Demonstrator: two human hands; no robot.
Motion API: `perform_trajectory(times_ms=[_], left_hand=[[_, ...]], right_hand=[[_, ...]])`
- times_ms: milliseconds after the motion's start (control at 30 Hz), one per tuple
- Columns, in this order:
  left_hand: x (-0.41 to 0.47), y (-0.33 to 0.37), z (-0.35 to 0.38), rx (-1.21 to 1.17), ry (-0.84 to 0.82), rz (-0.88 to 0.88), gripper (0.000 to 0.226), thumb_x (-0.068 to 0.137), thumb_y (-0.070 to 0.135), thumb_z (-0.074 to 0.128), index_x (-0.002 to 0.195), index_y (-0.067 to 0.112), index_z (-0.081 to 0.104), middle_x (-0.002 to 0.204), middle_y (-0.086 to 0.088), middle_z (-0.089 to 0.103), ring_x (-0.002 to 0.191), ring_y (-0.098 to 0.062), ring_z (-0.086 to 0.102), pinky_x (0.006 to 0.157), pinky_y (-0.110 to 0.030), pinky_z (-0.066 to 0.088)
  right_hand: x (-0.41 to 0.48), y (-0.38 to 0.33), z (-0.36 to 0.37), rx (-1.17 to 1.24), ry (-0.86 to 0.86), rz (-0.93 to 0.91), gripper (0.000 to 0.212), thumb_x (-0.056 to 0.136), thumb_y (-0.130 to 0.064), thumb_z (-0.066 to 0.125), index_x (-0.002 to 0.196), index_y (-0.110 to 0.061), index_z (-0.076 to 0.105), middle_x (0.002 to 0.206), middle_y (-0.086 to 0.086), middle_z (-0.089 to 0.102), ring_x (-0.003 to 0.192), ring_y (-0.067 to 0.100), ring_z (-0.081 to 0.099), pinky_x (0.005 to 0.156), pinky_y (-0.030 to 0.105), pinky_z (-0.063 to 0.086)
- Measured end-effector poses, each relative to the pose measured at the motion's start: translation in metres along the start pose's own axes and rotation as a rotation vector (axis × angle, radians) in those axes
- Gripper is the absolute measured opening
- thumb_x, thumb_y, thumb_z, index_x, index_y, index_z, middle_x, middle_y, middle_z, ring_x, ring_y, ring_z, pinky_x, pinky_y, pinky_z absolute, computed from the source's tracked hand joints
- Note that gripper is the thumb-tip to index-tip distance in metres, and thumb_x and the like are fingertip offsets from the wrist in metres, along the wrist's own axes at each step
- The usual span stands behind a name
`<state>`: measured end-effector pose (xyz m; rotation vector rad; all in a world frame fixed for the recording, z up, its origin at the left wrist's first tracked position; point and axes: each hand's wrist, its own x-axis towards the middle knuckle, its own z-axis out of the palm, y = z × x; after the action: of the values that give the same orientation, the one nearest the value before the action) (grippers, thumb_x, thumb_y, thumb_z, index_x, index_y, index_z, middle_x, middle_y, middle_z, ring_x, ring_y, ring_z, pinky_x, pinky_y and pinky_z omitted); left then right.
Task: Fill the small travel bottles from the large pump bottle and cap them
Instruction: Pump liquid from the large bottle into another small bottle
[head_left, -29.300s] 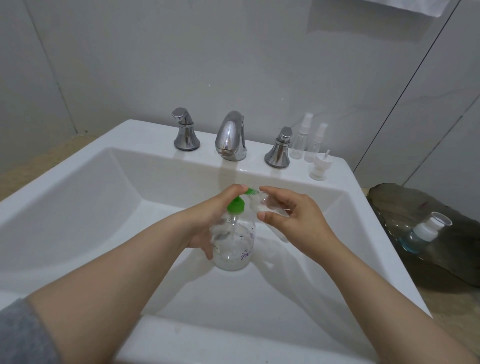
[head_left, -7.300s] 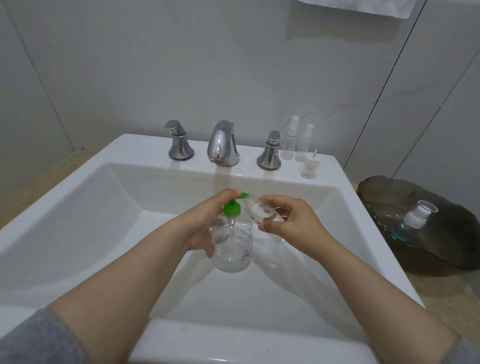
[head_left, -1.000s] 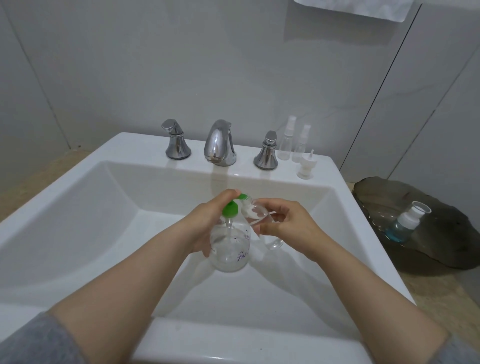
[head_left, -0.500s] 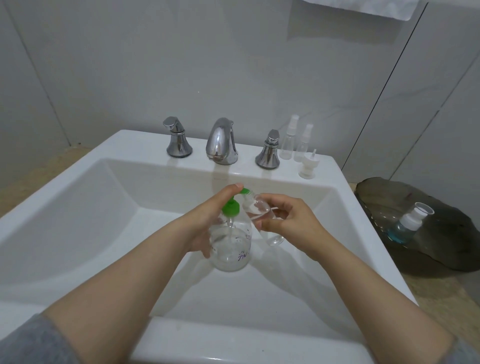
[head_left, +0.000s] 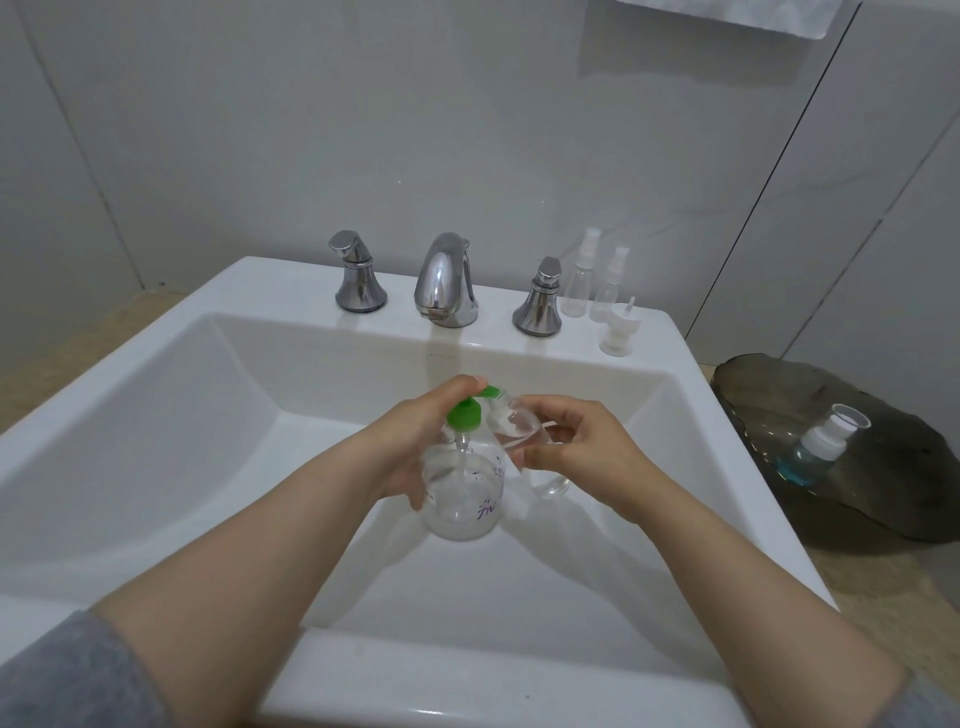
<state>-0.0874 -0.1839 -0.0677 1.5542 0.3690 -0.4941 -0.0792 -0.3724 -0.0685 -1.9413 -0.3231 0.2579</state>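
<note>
Nearest are 2 grey sleeves (head_left: 57, 675), pushed back from bare forearms that reach over the front rim of the white sink (head_left: 467, 686). Above the basin, the left hand (head_left: 405, 447) grips the clear pump bottle (head_left: 462, 499), fingers curled round its far side and the forefinger lying on the green pump head (head_left: 464, 415). The bottle hangs clear of the basin floor, with a little liquid in it.

Just to its right, the right hand (head_left: 587, 452) pinches the small travel bottle (head_left: 519, 434) between thumb and curled fingers. The travel bottle is tilted, its mouth up against the green nozzle. The left forefinger and the pump head cover that meeting point, so any flow cannot be told.

On the back ledge stand a chrome faucet (head_left: 447, 280) between 2 chrome handles (head_left: 358, 275). Right of them are 2 clear spray bottles (head_left: 582, 275) close together, and a loose white pump cap (head_left: 618, 332) just in front.

Beside the sink, on the beige tabletop (head_left: 857, 577), a dark glass dish (head_left: 883, 467) holds a tilted bottle of blue liquid (head_left: 821, 452).
</note>
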Motion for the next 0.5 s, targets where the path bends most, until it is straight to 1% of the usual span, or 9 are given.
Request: perform_trajectory(times_ms=[67,100,133,233,300,367,433,500], left_hand=[[-0.0002,-0.0007,0.0001,0.001,-0.007,-0.008,0.077,0.058,0.070,0.063,0.121,0.027,0.062,0.127,-0.008,0.059,0.105,-0.034,0.058,0.104,-0.065,0.032],[0.0000,-0.0010,-0.0001,-0.005,-0.010,-0.012,0.076,0.058,0.070,0.062,0.120,0.027,0.063,0.125,-0.008,0.059,0.105,-0.034,0.058,0.104,-0.064,0.032],[0.0007,-0.0012,-0.0008,-0.011,-0.014,-0.017,0.073,0.061,0.070,0.062,0.119,0.027,0.063,0.124,-0.008,0.058,0.105,-0.034,0.058,0.105,-0.064,0.031],[0.0045,-0.0017,-0.0025,-0.028,-0.025,-0.027,0.062,0.078,0.071,0.057,0.122,0.028,0.060,0.123,-0.007,0.057,0.114,-0.035,0.057,0.109,-0.067,0.028],[0.0036,-0.0004,-0.0018,-0.036,-0.025,-0.033,0.061,0.082,0.072,0.052,0.124,0.028,0.058,0.119,-0.006,0.058,0.110,-0.033,0.057,0.110,-0.066,0.027],[0.0019,0.0003,-0.0006,-0.038,-0.026,-0.041,0.063,0.082,0.073,0.049,0.124,0.027,0.057,0.117,-0.005,0.058,0.105,-0.030,0.057,0.112,-0.065,0.026],[0.0015,0.0002,0.0000,-0.033,-0.031,-0.052,0.070,0.079,0.076,0.049,0.129,0.028,0.056,0.128,-0.008,0.056,0.117,-0.034,0.054,0.113,-0.067,0.023],[0.0016,0.0005,0.0010,-0.027,-0.034,-0.051,0.077,0.075,0.079,0.053,0.134,0.028,0.053,0.137,-0.011,0.051,0.127,-0.039,0.048,0.113,-0.068,0.022]], right_hand=[[-0.0007,-0.0012,0.0002,0.007,-0.002,-0.003,0.045,0.073,0.001,0.075,0.097,-0.037,0.072,0.099,-0.004,0.075,0.093,0.013,0.070,0.096,0.043,0.053],[-0.0009,-0.0017,0.0001,0.006,-0.003,-0.005,0.045,0.073,0.001,0.075,0.096,-0.038,0.072,0.098,-0.005,0.075,0.093,0.013,0.070,0.096,0.043,0.053],[-0.0009,-0.0018,0.0003,0.004,-0.004,-0.007,0.045,0.074,0.001,0.075,0.096,-0.038,0.072,0.098,-0.005,0.075,0.092,0.012,0.070,0.096,0.042,0.053],[-0.0003,-0.0017,-0.0003,0.002,0.010,-0.010,0.045,0.074,0.000,0.075,0.100,-0.036,0.072,0.097,-0.005,0.075,0.092,0.011,0.070,0.095,0.042,0.053],[0.0007,-0.0019,-0.0005,0.003,0.028,-0.022,0.045,0.073,-0.001,0.075,0.105,-0.033,0.071,0.099,-0.002,0.075,0.093,0.014,0.070,0.095,0.044,0.053],[0.0013,-0.0018,-0.0006,0.003,0.041,-0.035,0.046,0.073,0.000,0.075,0.105,-0.032,0.071,0.100,-0.003,0.074,0.095,0.016,0.070,0.094,0.045,0.054],[0.0015,-0.0016,-0.0006,-0.002,0.045,-0.039,0.045,0.073,0.000,0.075,0.103,-0.033,0.072,0.101,-0.005,0.074,0.095,0.015,0.069,0.094,0.044,0.054],[0.0015,-0.0011,-0.0009,-0.003,0.043,-0.035,0.045,0.073,-0.001,0.076,0.105,-0.032,0.071,0.099,-0.001,0.075,0.093,0.014,0.070,0.094,0.045,0.054]])
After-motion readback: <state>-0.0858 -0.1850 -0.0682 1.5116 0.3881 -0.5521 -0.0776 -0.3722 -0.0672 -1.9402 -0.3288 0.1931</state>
